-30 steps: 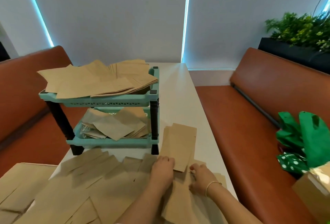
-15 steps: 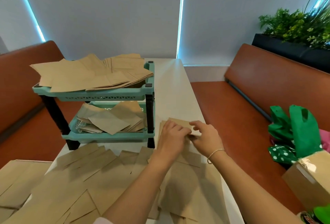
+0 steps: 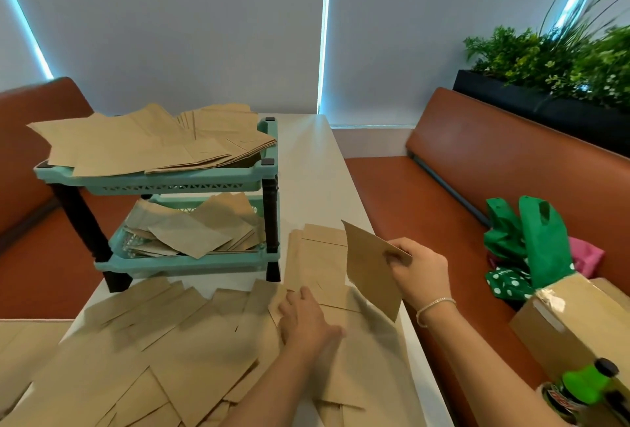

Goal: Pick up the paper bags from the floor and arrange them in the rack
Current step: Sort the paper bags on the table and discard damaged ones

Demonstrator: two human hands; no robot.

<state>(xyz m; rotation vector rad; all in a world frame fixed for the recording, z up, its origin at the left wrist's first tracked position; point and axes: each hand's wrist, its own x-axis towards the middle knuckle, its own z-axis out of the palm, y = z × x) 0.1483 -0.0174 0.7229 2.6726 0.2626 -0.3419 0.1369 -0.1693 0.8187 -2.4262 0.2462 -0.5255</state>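
A teal two-tier rack (image 3: 177, 184) with black legs stands on the white table (image 3: 306, 160). Flat brown paper bags are heaped on its top tier (image 3: 146, 143) and lie in its lower tier (image 3: 194, 232). Many more brown bags (image 3: 170, 334) are spread over the near table. My right hand (image 3: 421, 271) pinches one brown bag (image 3: 370, 268) and holds it lifted and tilted above the table, right of the rack. My left hand (image 3: 306, 319) rests flat on the bags lying below it.
Orange bench seats (image 3: 477, 167) run along both sides of the table. On the right seat sit green and pink cloth bags (image 3: 531, 242), a cardboard box (image 3: 579, 324) and a green-capped bottle (image 3: 579, 389). A planter (image 3: 552, 62) stands behind the right bench.
My right hand has lifted one bag off the pile and drawn it right. My left hand has let go and dropped back onto the bags nearer me.
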